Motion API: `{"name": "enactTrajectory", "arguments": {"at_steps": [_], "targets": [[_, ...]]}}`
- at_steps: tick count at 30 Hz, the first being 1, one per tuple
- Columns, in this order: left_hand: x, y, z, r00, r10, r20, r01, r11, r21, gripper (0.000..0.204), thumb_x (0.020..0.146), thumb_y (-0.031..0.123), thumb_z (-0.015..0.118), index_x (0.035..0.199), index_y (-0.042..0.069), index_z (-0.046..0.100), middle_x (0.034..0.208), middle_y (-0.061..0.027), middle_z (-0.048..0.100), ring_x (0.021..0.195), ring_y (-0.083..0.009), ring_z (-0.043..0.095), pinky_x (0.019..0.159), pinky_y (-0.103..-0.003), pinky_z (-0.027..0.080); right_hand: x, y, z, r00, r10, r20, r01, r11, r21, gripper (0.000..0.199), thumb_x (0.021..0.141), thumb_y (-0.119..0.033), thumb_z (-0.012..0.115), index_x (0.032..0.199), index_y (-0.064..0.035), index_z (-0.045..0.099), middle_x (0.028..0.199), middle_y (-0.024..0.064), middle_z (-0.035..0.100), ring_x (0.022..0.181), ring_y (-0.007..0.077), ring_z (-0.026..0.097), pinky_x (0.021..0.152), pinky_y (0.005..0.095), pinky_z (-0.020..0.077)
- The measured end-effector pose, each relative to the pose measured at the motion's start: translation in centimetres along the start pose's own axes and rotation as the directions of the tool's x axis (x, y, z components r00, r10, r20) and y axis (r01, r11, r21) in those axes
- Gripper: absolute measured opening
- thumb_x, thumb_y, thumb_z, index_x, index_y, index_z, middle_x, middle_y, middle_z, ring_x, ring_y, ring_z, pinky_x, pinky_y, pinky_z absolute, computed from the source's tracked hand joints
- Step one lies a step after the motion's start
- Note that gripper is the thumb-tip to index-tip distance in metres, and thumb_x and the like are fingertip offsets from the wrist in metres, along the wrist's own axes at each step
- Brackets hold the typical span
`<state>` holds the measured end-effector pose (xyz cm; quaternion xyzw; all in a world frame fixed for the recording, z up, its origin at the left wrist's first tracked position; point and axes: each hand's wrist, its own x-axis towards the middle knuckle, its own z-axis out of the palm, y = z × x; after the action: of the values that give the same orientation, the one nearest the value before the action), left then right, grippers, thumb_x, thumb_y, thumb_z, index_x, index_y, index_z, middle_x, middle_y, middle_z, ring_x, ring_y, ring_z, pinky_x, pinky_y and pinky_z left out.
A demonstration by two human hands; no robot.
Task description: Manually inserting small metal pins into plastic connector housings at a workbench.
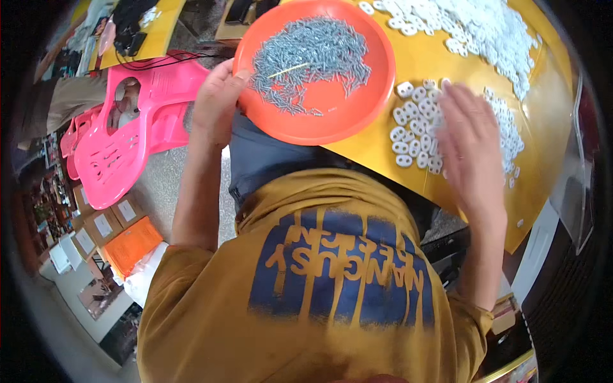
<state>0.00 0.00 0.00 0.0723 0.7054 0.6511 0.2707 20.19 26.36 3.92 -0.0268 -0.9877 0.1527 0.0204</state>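
Observation:
My left hand (218,102) grips the left rim of a round orange-red plate (322,96), thumb over the edge. On the plate lies a heap of small silver screws (313,51), with a thin yellowish stick (288,70) on top. The plate overhangs the table's near edge above my lap. My right hand (471,137), slightly blurred, is at the right among small white oval plastic pieces with two holes (415,131). Its fingers are stretched out over them, hiding some; nothing shows held in it.
A bigger heap of white pieces (485,38) covers the far right of the yellow table (357,143). More white pieces (507,137) lie right of my right hand. Pink plastic chairs (153,108), cardboard boxes (105,223) and an orange bag (133,246) stand on the left.

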Motion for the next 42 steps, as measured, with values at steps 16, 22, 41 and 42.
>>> {"name": "enactTrajectory", "arguments": {"at_steps": [16,22,41,42], "targets": [[-7.1,1.0,8.0,0.753,0.416,0.51,-0.655,0.408,0.635,0.022,0.074,0.01,0.06,0.095,0.004,0.057,0.077,-0.0058,0.058,0.065,-0.0179,0.056,0.057,-0.028,0.045,-11.8,-0.1,3.2,0.743,0.28,-0.608,-0.178,0.958,0.225,0.024,0.082,-0.01,0.046,0.102,0.0019,0.051,0.097,0.0148,0.057,0.094,0.0308,0.054,0.087,0.0461,0.0378],[-7.6,-1.3,12.3,0.627,0.151,0.764,-0.73,0.456,0.509,0.043,0.071,0.008,0.061,0.112,0.006,0.049,0.062,-0.0065,0.049,0.052,-0.022,0.048,0.046,-0.03,0.039,-11.2,-1.3,4.3,0.774,0.182,-0.606,-0.024,0.965,0.259,0.021,0.081,-0.009,0.045,0.101,-0.0057,0.049,0.091,0.0105,0.056,0.088,0.0272,0.055,0.083,0.0437,0.0406],[-7.1,-1.2,15.4,0.401,0.218,0.89,-0.9,0.273,0.338,0.046,0.068,0.009,0.062,0.112,0.004,0.051,0.06,-0.0013,0.045,0.049,-0.0161,0.046,0.044,-0.028,0.037,-11.5,-2.2,6.8,0.753,0.164,-0.638,0.047,0.952,0.301,0.025,0.071,0.001,0.052,0.096,0.0024,0.054,0.073,0.009,0.05,0.061,0.0207,0.047,0.054,0.0314,0.0355],[-7.0,-1.6,15.7,0.386,0.228,0.894,-0.912,0.241,0.332,0.044,0.067,0.01,0.063,0.11,0.004,0.052,0.059,-0.001,0.044,0.049,-0.0158,0.046,0.044,-0.028,0.037,-11.5,-2.2,6.7,0.756,0.173,-0.631,0.044,0.949,0.313,0.028,0.068,0.004,0.052,0.096,0.002,0.054,0.073,0.0088,0.05,0.061,0.0208,0.047,0.055,0.0314,0.0356]]}}
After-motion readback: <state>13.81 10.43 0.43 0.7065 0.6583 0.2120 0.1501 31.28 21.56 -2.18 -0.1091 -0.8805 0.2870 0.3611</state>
